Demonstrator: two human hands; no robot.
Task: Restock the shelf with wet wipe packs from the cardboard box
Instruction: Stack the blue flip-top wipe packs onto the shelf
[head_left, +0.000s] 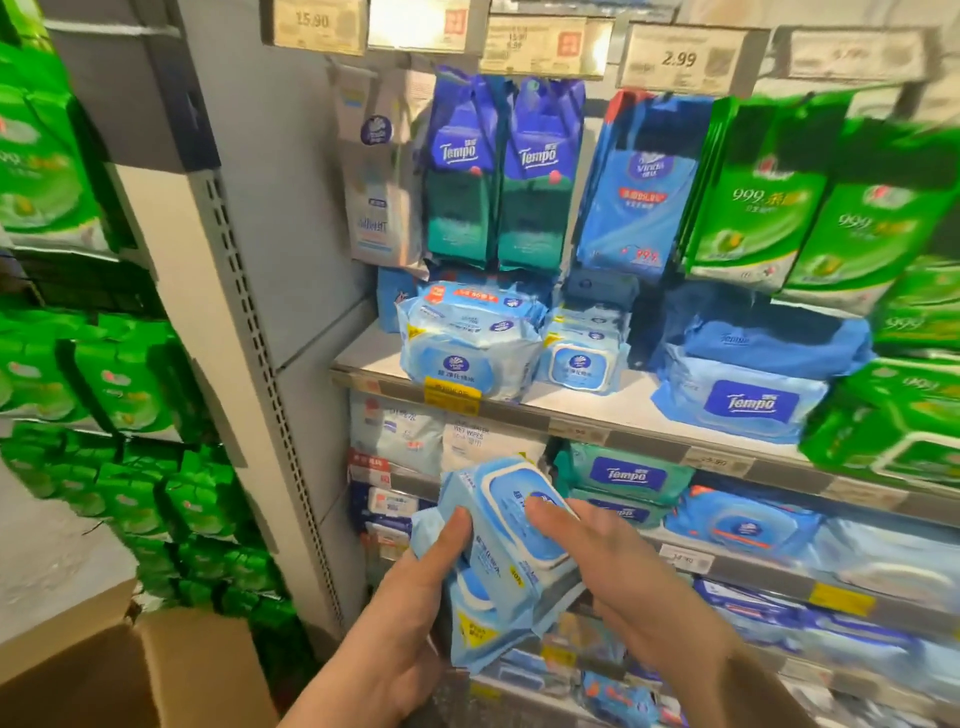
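Observation:
I hold a light blue bundle of wet wipe packs (506, 561) in front of the lower shelves. My left hand (415, 597) grips its left side with the thumb on top. My right hand (613, 566) holds its right side, the thumb lying on the lid. The same kind of pack (467, 340) sits stacked on the white shelf (597, 402) above, at its left end. The open cardboard box (130, 670) stands at the lower left.
Tempo packs (743, 384) and green 999 packs (883, 415) fill the right of the shelf. Hanging packs (504, 171) dangle above it under price tags (680, 57). A grey upright (249, 322) bounds the shelf's left side, with green packs (119, 384) beyond it.

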